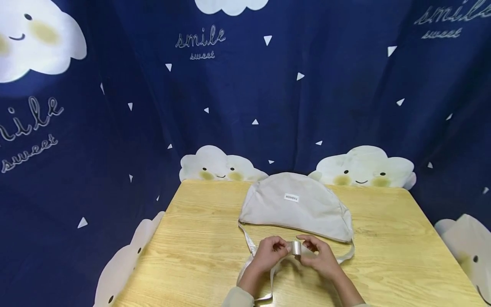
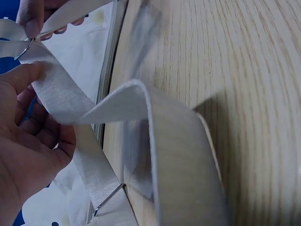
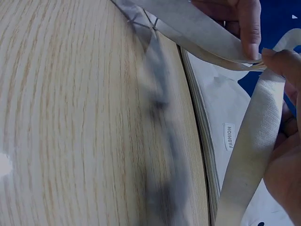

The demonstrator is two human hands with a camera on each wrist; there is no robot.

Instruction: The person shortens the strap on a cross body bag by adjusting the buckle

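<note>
An off-white half-moon shoulder bag lies on the table with its zipped edge toward me. My left hand and right hand are close together in front of it. Between them they hold up a loop of the pale fabric bag strap. The left thumb and fingers pinch the strap near a thin metal buckle. On the other side, my right hand pinches the strap where it folds at this buckle. A second metal slider sits lower on the strap.
The wood-grain table carries the bag and loose strap. Behind and beside it hangs a dark blue curtain with white clouds, triangles and lettering. A small white label is on the bag's front.
</note>
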